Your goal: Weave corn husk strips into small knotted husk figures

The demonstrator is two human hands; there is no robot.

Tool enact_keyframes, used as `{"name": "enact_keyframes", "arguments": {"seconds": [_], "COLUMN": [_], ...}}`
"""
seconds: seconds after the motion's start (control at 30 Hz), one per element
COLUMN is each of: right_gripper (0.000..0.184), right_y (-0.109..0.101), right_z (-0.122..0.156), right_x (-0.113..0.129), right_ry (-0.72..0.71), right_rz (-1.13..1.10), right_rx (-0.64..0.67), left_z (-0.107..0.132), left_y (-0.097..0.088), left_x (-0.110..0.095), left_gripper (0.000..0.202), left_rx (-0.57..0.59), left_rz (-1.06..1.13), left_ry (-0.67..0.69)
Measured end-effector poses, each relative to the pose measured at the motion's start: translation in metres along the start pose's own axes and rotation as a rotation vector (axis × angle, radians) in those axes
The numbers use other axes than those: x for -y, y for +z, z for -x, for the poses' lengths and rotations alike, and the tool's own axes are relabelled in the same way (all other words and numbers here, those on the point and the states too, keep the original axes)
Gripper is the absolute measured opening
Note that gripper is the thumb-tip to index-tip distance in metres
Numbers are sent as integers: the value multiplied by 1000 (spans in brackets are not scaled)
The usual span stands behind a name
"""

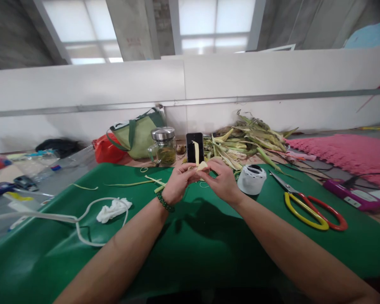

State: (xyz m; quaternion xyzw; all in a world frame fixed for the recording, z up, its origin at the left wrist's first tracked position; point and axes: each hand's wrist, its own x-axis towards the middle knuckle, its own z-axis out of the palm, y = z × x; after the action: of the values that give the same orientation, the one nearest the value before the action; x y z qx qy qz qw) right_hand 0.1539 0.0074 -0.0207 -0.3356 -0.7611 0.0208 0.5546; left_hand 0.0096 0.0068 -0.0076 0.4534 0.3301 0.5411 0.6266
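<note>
Both hands meet above the green mat (190,236) and pinch a pale yellow leaf strip (199,160) that is folded at the bottom, one end sticking up. My left hand (179,182), with a green bead bracelet on its wrist, grips the strip from the left. My right hand (221,179) grips the folded part from the right. Behind the strip stands a black phone (194,147). A pile of green and yellow leaves (247,139) lies beyond the hands.
Scissors with yellow and red handles (310,207) lie at right, beside a white tape roll (252,179). A glass jar (163,145), green bag (139,133) and red bag (106,150) stand at the back. A white cord with a crumpled tissue (113,210) lies left. Pink cloth (345,150) at right.
</note>
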Motion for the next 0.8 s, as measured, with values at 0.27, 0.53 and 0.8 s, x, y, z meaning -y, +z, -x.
{"name": "enact_keyframes", "arguments": {"seconds": [0.27,0.53,0.8], "right_gripper": [19,32,38], "right_y": [0,-11,-4], "right_z": [-4,-7,-8], "right_x": [4,1,-9], "right_ry": [349,383,613], "right_rz": [-254,-371,-523], "right_rx": [-1,-69,50], "left_z": [3,-2,-1], "left_y": [2,-5,-4], "left_x": [0,-1,-5], "left_gripper": [34,35,35], "left_rx": [78,7,31], "left_rz": [-193,-183,-193], "left_ry": [122,154,168]}}
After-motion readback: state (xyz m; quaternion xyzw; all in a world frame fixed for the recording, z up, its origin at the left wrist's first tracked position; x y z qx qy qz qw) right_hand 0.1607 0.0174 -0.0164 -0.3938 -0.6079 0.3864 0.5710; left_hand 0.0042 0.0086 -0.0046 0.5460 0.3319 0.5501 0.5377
